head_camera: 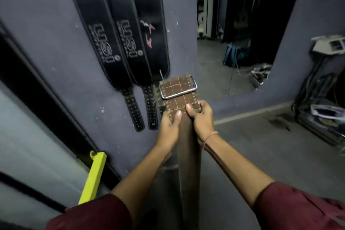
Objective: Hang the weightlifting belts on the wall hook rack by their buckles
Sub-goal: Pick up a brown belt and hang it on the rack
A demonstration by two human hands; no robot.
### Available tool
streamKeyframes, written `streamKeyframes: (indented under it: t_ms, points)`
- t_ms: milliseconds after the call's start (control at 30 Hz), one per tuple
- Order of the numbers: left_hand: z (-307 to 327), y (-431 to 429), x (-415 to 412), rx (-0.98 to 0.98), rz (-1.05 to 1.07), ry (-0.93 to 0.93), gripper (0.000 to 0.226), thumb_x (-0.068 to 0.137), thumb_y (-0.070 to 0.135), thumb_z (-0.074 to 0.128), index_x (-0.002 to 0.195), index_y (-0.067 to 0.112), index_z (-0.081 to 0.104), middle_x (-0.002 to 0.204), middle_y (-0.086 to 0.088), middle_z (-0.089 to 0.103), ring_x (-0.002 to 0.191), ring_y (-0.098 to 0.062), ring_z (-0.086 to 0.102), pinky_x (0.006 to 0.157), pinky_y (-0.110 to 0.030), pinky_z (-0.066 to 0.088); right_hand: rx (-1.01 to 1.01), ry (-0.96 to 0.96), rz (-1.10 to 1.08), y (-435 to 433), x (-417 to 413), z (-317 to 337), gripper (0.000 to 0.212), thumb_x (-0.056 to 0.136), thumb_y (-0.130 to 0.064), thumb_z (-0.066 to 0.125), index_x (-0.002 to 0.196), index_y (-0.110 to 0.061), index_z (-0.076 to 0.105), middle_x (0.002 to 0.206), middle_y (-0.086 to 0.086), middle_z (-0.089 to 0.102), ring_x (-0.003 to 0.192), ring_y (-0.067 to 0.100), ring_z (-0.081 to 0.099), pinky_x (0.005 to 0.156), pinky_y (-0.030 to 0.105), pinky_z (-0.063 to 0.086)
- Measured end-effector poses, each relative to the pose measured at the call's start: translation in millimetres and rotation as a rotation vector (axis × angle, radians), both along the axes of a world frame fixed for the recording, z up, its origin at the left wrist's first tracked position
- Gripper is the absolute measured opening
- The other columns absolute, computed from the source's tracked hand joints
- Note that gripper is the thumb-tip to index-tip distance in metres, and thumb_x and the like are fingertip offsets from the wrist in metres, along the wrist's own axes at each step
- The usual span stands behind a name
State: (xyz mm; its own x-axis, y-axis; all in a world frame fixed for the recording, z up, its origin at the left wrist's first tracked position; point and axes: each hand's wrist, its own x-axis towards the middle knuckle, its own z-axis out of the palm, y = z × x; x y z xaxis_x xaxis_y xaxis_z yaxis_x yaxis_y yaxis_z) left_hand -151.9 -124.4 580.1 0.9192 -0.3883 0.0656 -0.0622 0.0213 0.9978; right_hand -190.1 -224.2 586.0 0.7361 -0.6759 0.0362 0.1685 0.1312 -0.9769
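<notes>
A brown leather belt [188, 155] runs up from the bottom of the view, its silver buckle [179, 89] at the top end. My left hand [170, 127] grips the belt's left edge just below the buckle, thumb on its face. My right hand [201, 117] pinches the strap's folded end on the right side. Three black belts [115, 43] hang side by side on the grey wall [46, 52] to the left of the buckle, their perforated strap ends pointing down. The hook rack is out of view above.
A wall mirror [242, 33] to the right reflects gym gear and a blue bag. A yellow bar [93, 175] leans at the lower left. Cables and equipment [321, 88] crowd the right wall. Grey floor [261, 155] lies below.
</notes>
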Motion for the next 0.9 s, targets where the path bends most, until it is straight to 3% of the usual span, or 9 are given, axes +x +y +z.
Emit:
streamKeyframes:
  t_ms: [100,200,233,333,467,600,733,900]
  points:
    - [51,26,4,-0.148,0.126,-0.097,0.021,0.098,0.011,0.06,0.111,-0.005,0.062,0.097,-0.006,0.072,0.084,-0.008,0.068,0.079,-0.023,0.054,-0.071,-0.095,0.085,22,5,50,0.022,0.089,-0.005,0.069,0.076,-0.017,0.055,0.067,-0.007,0.062,0.066,0.01,0.057,0.07,0.028,0.05]
    - [94,50,13,-0.245,0.167,-0.107,0.021,0.098,0.011,0.058,0.11,-0.004,0.066,0.094,-0.005,0.073,0.082,-0.006,0.069,0.074,-0.021,0.056,-0.166,-0.157,0.149,42,13,92,0.013,0.088,-0.002,0.069,0.082,-0.01,0.06,0.07,-0.003,0.063,0.066,0.008,0.061,0.066,0.021,0.052]
    - [107,57,18,-0.253,0.164,-0.113,0.024,0.1,0.015,0.056,0.111,-0.002,0.067,0.097,-0.008,0.074,0.085,-0.01,0.07,0.077,-0.026,0.058,-0.17,-0.178,0.163,49,16,105,0.007,0.088,-0.001,0.068,0.088,-0.005,0.063,0.073,-0.001,0.067,0.067,0.008,0.065,0.066,0.021,0.054]
    - [141,79,34,-0.199,0.158,-0.25,0.027,0.104,0.025,0.051,0.11,0.006,0.067,0.103,-0.008,0.075,0.095,-0.019,0.071,0.088,-0.039,0.056,-0.172,-0.217,0.181,67,27,138,0.017,0.088,-0.001,0.069,0.102,0.007,0.065,0.087,0.011,0.074,0.079,0.017,0.073,0.073,0.029,0.059]
    - [179,106,48,-0.141,0.175,-0.391,0.026,0.104,0.035,0.048,0.108,0.014,0.064,0.102,-0.001,0.073,0.097,-0.015,0.069,0.089,-0.037,0.056,-0.227,-0.304,0.174,88,35,169,0.021,0.086,-0.004,0.072,0.105,0.005,0.069,0.098,0.018,0.076,0.093,0.031,0.073,0.083,0.04,0.06]
    - [202,123,57,-0.166,0.186,-0.43,0.05,0.099,0.049,0.049,0.12,0.005,0.058,0.115,-0.011,0.07,0.11,-0.026,0.065,0.099,-0.049,0.052,-0.235,-0.325,0.228,115,25,139,0.02,0.089,-0.008,0.07,0.106,0.003,0.07,0.101,0.02,0.075,0.095,0.035,0.072,0.082,0.044,0.06]
    - [213,137,70,-0.185,0.16,-0.432,0.031,0.104,0.036,0.046,0.107,0.009,0.061,0.104,-0.008,0.071,0.098,-0.02,0.067,0.093,-0.041,0.053,-0.215,-0.235,0.224,143,24,104,0.017,0.091,-0.006,0.066,0.105,0.002,0.07,0.099,0.016,0.076,0.095,0.035,0.072,0.08,0.042,0.057]
    - [223,142,82,-0.219,0.172,-0.399,0.022,0.105,0.035,0.044,0.097,0.02,0.058,0.098,-0.002,0.068,0.09,-0.015,0.064,0.09,-0.041,0.052,-0.26,-0.335,0.178,141,57,179,0.014,0.095,-0.003,0.06,0.1,0.009,0.065,0.089,0.015,0.071,0.082,0.023,0.067,0.076,0.035,0.057]
